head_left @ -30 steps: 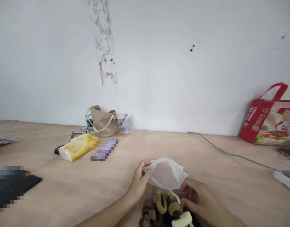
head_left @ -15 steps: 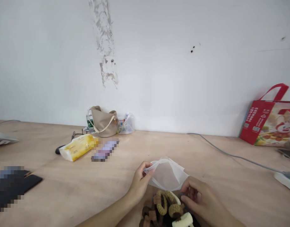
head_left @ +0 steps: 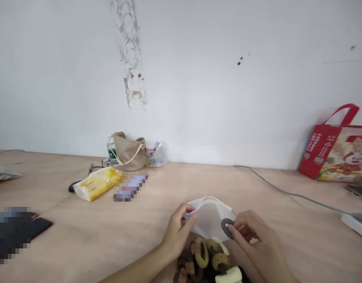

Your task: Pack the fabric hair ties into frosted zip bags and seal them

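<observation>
My left hand (head_left: 178,232) pinches the near edge of a translucent white plastic bag (head_left: 210,217), holding its mouth partly apart. My right hand (head_left: 253,236) grips a grey knitted hair tie (head_left: 226,228) between its fingers, right beside the bag's right side. Under both hands lies a heap of knitted hair ties (head_left: 204,257) in brown, tan and cream. The bottom of the heap runs out of the picture.
The light wooden table (head_left: 80,236) holds a yellow tissue pack (head_left: 96,183), a blurred phone (head_left: 130,187), and a tan handbag (head_left: 128,152) by the wall. A red printed tote bag (head_left: 325,151) stands far right, with a white power strip (head_left: 356,224) and its grey cable.
My right hand has come up from the heap with the grey hair tie and now holds it beside the bag. My left hand still pinches the bag, whose mouth looks slightly wider.
</observation>
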Demonstrator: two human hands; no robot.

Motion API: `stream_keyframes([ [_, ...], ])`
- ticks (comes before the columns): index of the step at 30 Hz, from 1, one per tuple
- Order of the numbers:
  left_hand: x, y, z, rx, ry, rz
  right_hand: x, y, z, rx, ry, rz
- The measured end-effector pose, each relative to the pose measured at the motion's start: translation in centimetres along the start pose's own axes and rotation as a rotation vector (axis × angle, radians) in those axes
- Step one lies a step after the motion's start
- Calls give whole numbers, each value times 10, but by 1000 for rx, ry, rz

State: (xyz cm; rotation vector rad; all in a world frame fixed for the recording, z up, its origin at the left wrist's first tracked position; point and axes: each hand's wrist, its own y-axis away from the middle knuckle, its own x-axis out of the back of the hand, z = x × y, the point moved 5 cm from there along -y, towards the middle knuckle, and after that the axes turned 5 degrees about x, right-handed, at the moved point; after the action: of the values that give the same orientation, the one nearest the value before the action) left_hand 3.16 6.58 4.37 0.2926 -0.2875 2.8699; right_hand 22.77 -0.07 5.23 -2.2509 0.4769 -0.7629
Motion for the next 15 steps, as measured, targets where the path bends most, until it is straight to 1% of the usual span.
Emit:
stream_keyframes([
  [3, 0, 1, 3, -24, -26, 5, -3, 3, 8, -119, -115, 18],
  [5, 1, 2, 6, -41, -35, 10, -5, 4, 10, -142, -211, 1],
  [7, 1, 2, 8, -60, -30, 26, -4, 6, 7, -124, -264, -24],
  [10, 3, 2, 11, -87, -31, 64, 0, 7, -3, -5, -240, -77],
  [13, 7, 1, 11, -121, -53, 115, -2, 9, -19, 162, -190, -237],
  [15, 11, 1, 11, -165, -86, 155, -6, 11, -26, 236, -149, -348],
])
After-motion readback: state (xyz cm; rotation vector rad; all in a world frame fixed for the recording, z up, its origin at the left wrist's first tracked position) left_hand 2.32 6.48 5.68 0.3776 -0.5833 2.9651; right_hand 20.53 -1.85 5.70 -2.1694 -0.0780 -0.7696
